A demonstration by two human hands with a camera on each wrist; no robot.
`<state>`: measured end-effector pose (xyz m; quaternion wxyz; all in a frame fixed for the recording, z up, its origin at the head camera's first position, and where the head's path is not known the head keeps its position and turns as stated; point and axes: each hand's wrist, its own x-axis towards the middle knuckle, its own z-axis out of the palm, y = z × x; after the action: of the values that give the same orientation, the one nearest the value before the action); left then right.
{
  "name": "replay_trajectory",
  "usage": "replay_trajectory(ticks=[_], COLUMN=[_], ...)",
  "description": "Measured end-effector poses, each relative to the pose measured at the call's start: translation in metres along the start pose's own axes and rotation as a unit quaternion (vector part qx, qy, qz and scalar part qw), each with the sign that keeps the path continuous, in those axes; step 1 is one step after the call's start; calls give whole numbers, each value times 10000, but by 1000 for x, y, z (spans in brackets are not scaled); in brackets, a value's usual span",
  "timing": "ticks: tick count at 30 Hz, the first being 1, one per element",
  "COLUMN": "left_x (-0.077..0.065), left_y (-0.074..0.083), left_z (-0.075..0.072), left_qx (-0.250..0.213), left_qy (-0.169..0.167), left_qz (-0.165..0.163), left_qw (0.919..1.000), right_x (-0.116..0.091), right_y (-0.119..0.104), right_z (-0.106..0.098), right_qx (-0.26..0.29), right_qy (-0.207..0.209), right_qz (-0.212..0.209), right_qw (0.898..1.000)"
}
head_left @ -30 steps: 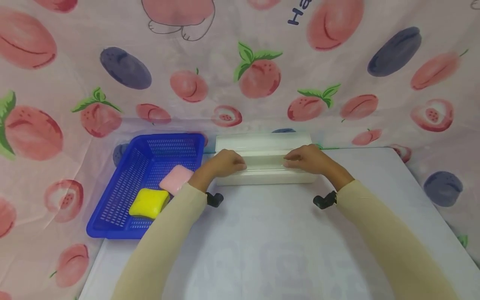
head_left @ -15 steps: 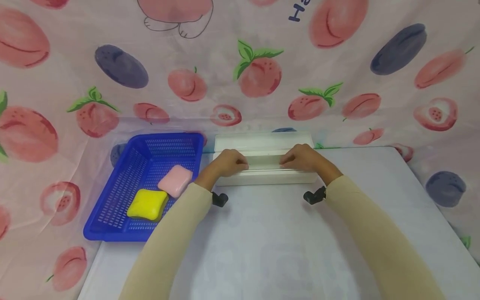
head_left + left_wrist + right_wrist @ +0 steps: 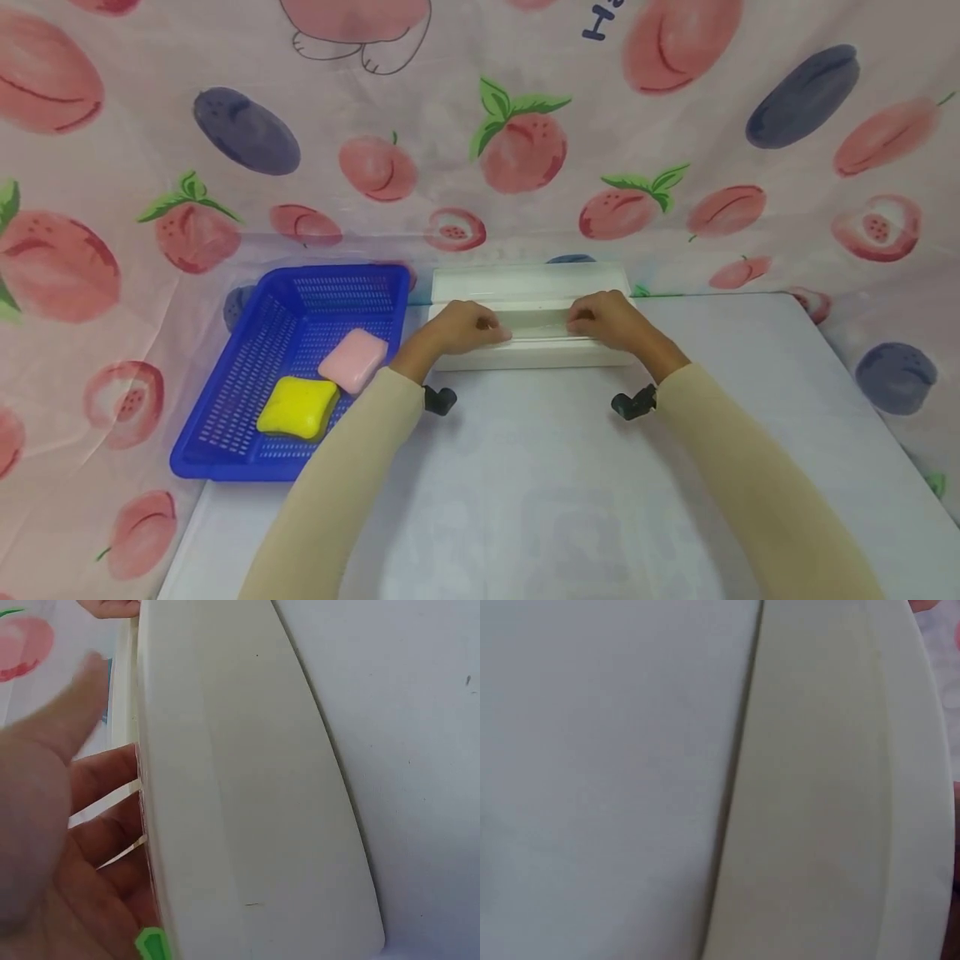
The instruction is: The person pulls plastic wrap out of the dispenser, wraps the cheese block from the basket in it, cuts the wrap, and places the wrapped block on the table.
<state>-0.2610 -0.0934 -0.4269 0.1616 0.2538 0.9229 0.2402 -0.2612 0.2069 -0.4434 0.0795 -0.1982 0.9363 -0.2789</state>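
Observation:
A long white box (image 3: pixel 536 356) lies near the back of the table, its pale lid (image 3: pixel 525 282) raised behind it. Over its left part, my left hand (image 3: pixel 467 327) reaches into the opening from above. In the left wrist view the left hand (image 3: pixel 82 847) has its thumb raised, apart from the fingers, which extend behind the box's front wall (image 3: pixel 247 780). My right hand (image 3: pixel 609 319) reaches into the right part, fingers bent downward; its fingertips are partly hidden. The right wrist view shows mostly the box's front wall (image 3: pixel 810 787).
To the left stands a blue plastic basket (image 3: pixel 213 400) holding a yellow soap-like block (image 3: pixel 298 407) and a pink one (image 3: pixel 353 360). A small green piece (image 3: pixel 154 943) shows at the box's edge. A fruit-print cloth (image 3: pixel 450 108) hangs behind the white table (image 3: pixel 540 500).
Both hands stay at the box. My left hand has shifted slightly right along the opening. My right hand moved a little left, then slightly back right. The basket and blocks stay put.

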Motion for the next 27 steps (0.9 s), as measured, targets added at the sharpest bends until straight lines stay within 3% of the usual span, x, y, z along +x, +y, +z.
replay_trajectory(ticks=[5,12,19,22,27], left_x=[-3,-8,-16,-25,-42], left_y=[4,7,5,5,7], left_z=[-1,-2,-7,-13,-18], left_qx=[109,224,448,469,482], left_qy=[3,186,554,880,1452], left_qz=[76,201,395,443,685], left_qw=[9999,9994,9967,9940,9859], right_x=[-7,-15,-23,-28,-36], right_y=[2,2,-14,-20,-21], right_z=[6,8,-5,-11,-15], right_qx=[26,167,666,693,573], right_qy=[220,927,1764,1813,1510], right_qz=[-249,-498,-1068,-1125,-855], right_qw=[9994,9943,9762,9745,9832])
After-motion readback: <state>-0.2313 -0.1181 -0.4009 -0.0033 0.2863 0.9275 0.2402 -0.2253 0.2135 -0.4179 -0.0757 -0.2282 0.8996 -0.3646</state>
